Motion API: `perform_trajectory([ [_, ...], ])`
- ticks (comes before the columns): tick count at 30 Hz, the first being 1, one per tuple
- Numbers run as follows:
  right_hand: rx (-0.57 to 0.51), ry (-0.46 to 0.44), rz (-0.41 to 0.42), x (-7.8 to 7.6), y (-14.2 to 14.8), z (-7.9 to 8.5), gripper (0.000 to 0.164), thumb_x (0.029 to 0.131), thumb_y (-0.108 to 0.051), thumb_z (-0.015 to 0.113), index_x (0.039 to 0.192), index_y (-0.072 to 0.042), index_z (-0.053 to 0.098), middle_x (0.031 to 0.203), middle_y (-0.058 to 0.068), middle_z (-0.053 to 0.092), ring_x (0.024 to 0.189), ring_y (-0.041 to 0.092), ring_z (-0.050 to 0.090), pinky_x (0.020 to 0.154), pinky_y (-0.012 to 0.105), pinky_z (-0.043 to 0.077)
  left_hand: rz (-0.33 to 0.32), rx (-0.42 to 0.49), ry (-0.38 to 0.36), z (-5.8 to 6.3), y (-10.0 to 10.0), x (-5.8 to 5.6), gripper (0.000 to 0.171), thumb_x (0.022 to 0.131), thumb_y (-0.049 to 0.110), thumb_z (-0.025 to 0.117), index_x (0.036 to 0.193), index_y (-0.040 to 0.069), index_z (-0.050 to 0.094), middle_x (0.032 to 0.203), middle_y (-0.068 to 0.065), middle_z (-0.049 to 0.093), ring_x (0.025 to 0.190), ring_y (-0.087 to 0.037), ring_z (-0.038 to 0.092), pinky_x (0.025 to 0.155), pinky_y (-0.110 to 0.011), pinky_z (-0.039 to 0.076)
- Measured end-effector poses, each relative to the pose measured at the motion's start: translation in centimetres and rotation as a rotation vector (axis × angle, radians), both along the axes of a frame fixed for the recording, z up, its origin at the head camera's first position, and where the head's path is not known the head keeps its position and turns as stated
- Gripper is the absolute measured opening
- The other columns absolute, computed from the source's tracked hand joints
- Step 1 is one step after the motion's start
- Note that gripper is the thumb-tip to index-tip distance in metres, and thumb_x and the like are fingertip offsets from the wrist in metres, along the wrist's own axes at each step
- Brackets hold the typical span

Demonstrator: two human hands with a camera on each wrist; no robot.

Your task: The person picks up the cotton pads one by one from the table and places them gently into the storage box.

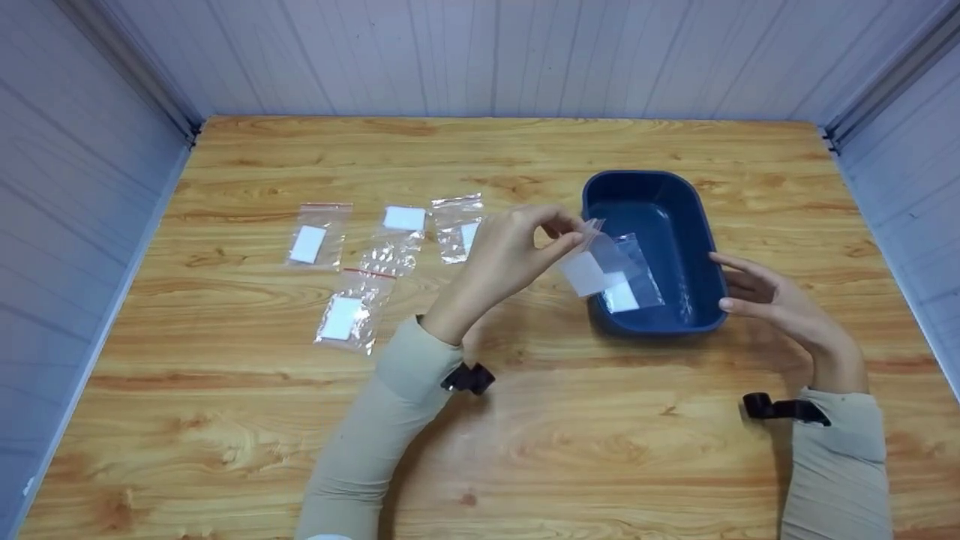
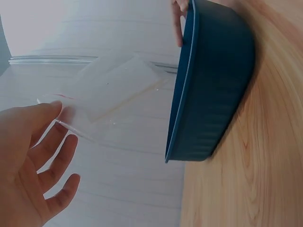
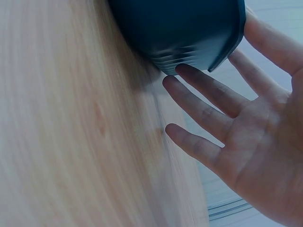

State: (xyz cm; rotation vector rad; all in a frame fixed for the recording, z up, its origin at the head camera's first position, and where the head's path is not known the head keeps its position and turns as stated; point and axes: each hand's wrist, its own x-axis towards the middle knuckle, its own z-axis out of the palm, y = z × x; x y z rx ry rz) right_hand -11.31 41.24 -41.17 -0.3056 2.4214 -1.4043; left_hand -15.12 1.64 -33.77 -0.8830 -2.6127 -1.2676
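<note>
My left hand (image 1: 517,244) pinches the top edge of a clear zip bag (image 1: 589,274) between thumb and forefinger. A flat white piece shows inside that bag, which hangs over the left rim of a dark blue bin (image 1: 686,232). In the left wrist view, the other fingers of this hand are loosely bent below the zip bag (image 2: 113,94). Inside the bin lies another clear bag (image 1: 649,289) with a white piece, partly overlapped by the hanging one. My right hand (image 1: 787,307) rests thumb and forefinger against the bin's right rim; its fingers are spread and mostly straight in the right wrist view.
Several more zip bags, each with a white piece, lie on the wooden table (image 1: 585,450) to the left: a far-left bag (image 1: 307,244), a middle bag (image 1: 405,219), a nearer bag (image 1: 341,319) and one (image 1: 450,225) behind my left hand. Pale panel walls (image 1: 450,60) enclose the table.
</note>
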Motion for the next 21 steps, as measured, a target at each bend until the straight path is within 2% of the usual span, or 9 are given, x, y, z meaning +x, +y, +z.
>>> perform_trajectory([
  [5, -0.043, 0.006, 0.001, 0.0, 0.0, -0.1, 0.063, 0.099, -0.008, 0.060, 0.155, -0.014, 0.033, 0.150, 0.005, 0.043, 0.122, 0.001, 0.048, 0.091, 0.017, 0.047, 0.005, 0.073, 0.000, -0.2, 1.2, -0.1, 0.013, 0.095, 0.027, 0.068, 0.102, 0.016, 0.073, 0.096, 0.009, 0.072, 0.089, -0.004, 0.062, 0.079, -0.023, 0.047],
  [9, -0.062, 0.011, 0.011, 0.0, 0.1, -0.3, 0.062, 0.099, -0.006, 0.060, 0.155, -0.013, 0.034, 0.144, -0.002, 0.047, 0.122, 0.001, 0.050, 0.090, 0.017, 0.047, -0.002, 0.118, -0.028, -0.3, 2.1, 0.0, 0.012, 0.096, 0.025, 0.067, 0.102, 0.016, 0.072, 0.096, 0.009, 0.071, 0.089, -0.003, 0.061, 0.080, -0.021, 0.047],
  [12, -0.050, 0.013, 0.018, 0.0, 0.1, -0.4, 0.062, 0.099, -0.007, 0.059, 0.155, -0.013, 0.033, 0.145, 0.000, 0.048, 0.122, 0.001, 0.050, 0.091, 0.017, 0.047, -0.011, 0.153, -0.038, -0.3, 2.7, 0.2, 0.011, 0.096, 0.024, 0.067, 0.102, 0.015, 0.071, 0.095, 0.009, 0.070, 0.086, -0.001, 0.060, 0.078, -0.019, 0.047],
  [15, -0.027, 0.010, 0.009, -0.1, 0.1, -0.3, 0.062, 0.099, -0.008, 0.060, 0.155, -0.014, 0.033, 0.148, 0.007, 0.045, 0.122, 0.001, 0.049, 0.091, 0.017, 0.047, -0.018, 0.177, -0.048, -0.4, 3.4, 0.3, 0.009, 0.096, 0.022, 0.068, 0.101, 0.015, 0.071, 0.093, 0.010, 0.069, 0.083, 0.000, 0.059, 0.076, -0.021, 0.049],
  [21, -0.011, 0.005, -0.014, -0.1, -0.1, -0.2, 0.064, 0.099, -0.009, 0.062, 0.155, -0.014, 0.033, 0.152, 0.020, 0.038, 0.121, 0.000, 0.047, 0.090, 0.015, 0.045, -0.026, 0.180, -0.085, -0.5, 4.6, 0.5, 0.011, 0.096, 0.024, 0.067, 0.104, 0.016, 0.069, 0.096, 0.011, 0.068, 0.082, 0.000, 0.059, 0.074, -0.017, 0.048],
])
